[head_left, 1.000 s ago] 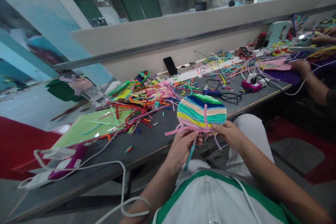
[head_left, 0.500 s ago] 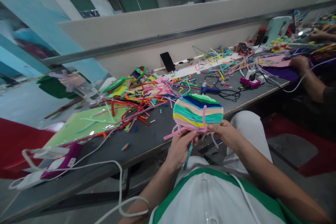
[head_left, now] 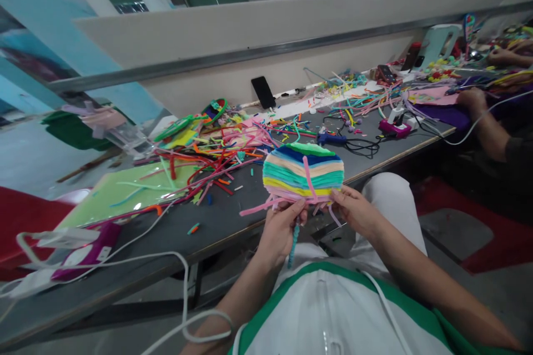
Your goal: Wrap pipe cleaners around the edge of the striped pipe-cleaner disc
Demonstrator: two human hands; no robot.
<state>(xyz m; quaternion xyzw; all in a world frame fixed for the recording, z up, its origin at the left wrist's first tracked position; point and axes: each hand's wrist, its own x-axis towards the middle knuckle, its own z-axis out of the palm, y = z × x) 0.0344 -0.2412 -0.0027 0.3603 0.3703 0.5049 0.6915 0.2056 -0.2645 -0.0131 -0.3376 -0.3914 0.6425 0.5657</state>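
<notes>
Striped panel, built of fuzzy stems, is held up at the near edge of the bench. It should prove light, soft and springy, hardly slippery, though its loose ends might bend out of line; the border nearest the person looks the safest place to take hold. The left hand pinches that border between thumb and fingers, with a teal stem dangling below, off the bench's near side. The right hand pinches the panel's lower right corner. Since half a second ago, the pink stem across the panel has straightened and tipped left, its upper end now closer to the panel's middle.
</notes>
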